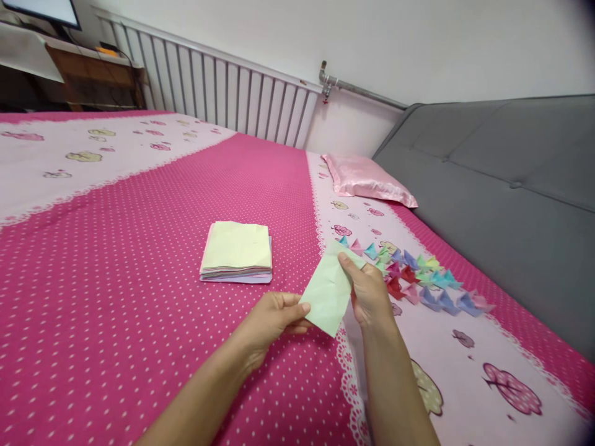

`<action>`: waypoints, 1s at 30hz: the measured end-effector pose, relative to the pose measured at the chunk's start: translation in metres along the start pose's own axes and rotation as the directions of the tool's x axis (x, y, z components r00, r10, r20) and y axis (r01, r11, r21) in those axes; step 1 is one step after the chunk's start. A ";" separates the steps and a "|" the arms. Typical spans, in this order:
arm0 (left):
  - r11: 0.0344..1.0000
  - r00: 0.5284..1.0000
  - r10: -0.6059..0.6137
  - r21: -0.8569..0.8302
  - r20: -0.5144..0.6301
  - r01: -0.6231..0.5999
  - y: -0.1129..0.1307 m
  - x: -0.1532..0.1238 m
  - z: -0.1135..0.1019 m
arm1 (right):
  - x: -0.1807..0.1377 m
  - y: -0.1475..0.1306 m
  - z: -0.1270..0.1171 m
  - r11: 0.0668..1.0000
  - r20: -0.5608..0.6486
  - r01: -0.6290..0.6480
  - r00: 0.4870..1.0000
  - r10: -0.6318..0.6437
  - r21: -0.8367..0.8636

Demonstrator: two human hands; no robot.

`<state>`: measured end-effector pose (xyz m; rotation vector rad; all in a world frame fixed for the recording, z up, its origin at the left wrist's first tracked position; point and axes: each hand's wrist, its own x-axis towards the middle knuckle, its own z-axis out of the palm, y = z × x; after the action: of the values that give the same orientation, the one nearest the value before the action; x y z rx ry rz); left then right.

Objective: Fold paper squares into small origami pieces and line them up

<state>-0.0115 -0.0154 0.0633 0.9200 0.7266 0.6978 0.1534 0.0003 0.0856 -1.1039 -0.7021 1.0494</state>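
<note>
A pale green paper sheet (329, 291) is held above the bed between both hands. My left hand (272, 319) pinches its lower left corner with thumb and fingers closed. Its upper right edge is gripped by my right hand (369, 294), thumb on top. A stack of coloured paper squares (237, 253), pale yellow on top, lies on the pink dotted bedspread (139, 260) just beyond my left hand. To the right of my right hand, several small folded paper shapes (418, 279) in mixed colours lie in rows.
A pink satin pillow (367, 179) rests near the grey padded headboard (502, 198) on the right. A white radiator (223, 93) runs along the far wall, with a wooden desk (93, 77) at far left.
</note>
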 end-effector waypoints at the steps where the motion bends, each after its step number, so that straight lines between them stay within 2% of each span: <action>1: 1.000 1.000 -0.004 -0.003 -0.005 0.004 0.000 0.000 0.000 | 0.002 0.001 -0.002 1.000 -0.016 0.021 1.000 -0.021 -0.001; 4: 1.000 0.998 0.007 -0.017 -0.062 -0.009 0.001 0.002 0.000 | 0.005 0.003 -0.006 0.996 -0.057 0.088 0.994 -0.088 -0.003; 6: 0.999 0.989 0.043 -0.010 -0.141 -0.045 0.003 0.003 0.000 | 0.006 0.003 -0.007 0.994 -0.068 0.107 0.992 -0.107 -0.002; 9: 0.991 0.947 0.134 0.030 -0.293 -0.131 0.006 0.003 0.000 | 0.006 0.002 -0.007 0.996 -0.049 0.086 0.995 -0.086 -0.007; 12: 0.975 0.894 0.222 0.072 -0.390 -0.211 0.011 0.003 -0.003 | 0.004 0.000 -0.005 0.998 -0.003 0.054 0.999 -0.054 -0.013; 19: 0.950 0.818 0.303 0.086 -0.489 -0.300 0.027 -0.002 -0.012 | 0.002 0.000 -0.003 0.998 0.101 -0.022 0.995 0.027 -0.052; 26: 0.942 0.764 0.326 0.121 -0.557 -0.314 0.029 -0.001 -0.019 | -0.002 -0.001 -0.003 0.991 0.223 -0.115 0.966 0.127 -0.070; 30: 0.922 0.687 0.387 0.239 -0.614 -0.306 0.025 0.002 -0.021 | -0.002 -0.001 -0.002 0.994 0.191 -0.097 0.976 0.106 -0.053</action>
<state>-0.0325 0.0068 0.0759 0.9319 1.2429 1.3736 0.1548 -0.0021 0.0864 -1.0936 -0.8338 1.2458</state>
